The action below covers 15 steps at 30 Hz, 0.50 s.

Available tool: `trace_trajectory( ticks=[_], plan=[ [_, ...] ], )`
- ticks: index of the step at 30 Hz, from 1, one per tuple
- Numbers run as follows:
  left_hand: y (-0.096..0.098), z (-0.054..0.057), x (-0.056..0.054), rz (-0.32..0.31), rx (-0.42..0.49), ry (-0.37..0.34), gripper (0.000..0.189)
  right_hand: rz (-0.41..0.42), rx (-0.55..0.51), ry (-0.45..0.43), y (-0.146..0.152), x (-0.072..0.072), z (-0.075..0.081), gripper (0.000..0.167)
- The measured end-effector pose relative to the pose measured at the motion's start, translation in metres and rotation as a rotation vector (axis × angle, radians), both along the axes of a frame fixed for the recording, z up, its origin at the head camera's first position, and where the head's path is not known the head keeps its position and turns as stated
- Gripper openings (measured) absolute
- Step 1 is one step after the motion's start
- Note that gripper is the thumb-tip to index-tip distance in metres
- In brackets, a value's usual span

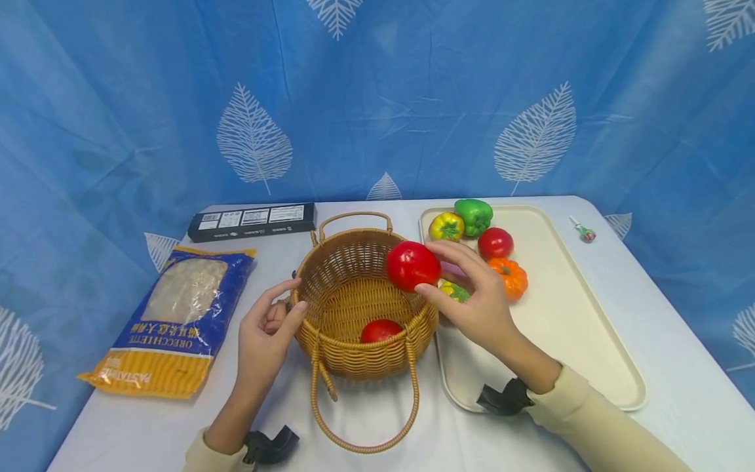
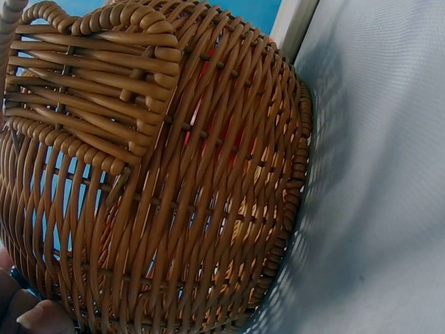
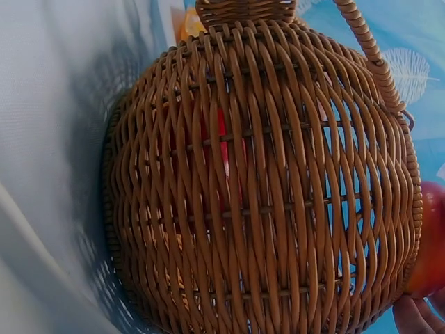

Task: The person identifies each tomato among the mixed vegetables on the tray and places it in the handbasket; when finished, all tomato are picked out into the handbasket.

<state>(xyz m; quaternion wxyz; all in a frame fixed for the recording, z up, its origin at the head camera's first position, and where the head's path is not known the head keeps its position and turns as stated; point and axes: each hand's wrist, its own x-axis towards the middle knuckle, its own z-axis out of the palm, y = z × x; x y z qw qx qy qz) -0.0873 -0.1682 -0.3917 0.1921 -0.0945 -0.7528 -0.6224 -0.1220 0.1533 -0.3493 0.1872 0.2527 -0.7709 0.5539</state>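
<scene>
Sleeve [image 1: 601, 419], lower right. Right hand [image 1: 480, 298] pinches tomato [image 1: 413, 266]; smoothness might cause slipping. Left hand [image 1: 265, 334] touches basket [image 1: 360, 360], grip unclear.

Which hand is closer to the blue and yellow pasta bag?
Left. The left hand touches the wicker basket on the side facing the pasta bag; the right hand is at its opposite side, holding a red tomato.
</scene>
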Motion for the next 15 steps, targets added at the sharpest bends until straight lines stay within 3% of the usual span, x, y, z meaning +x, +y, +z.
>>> trace_trajectory(
  ticks=[15],
  plan=[
    [-0.0006, -0.0001, 0.0006, 0.004, -0.009, -0.007, 0.036, 0.005, 0.029, -0.023, -0.0037, -0.0006, -0.0047, 0.056]
  ],
)
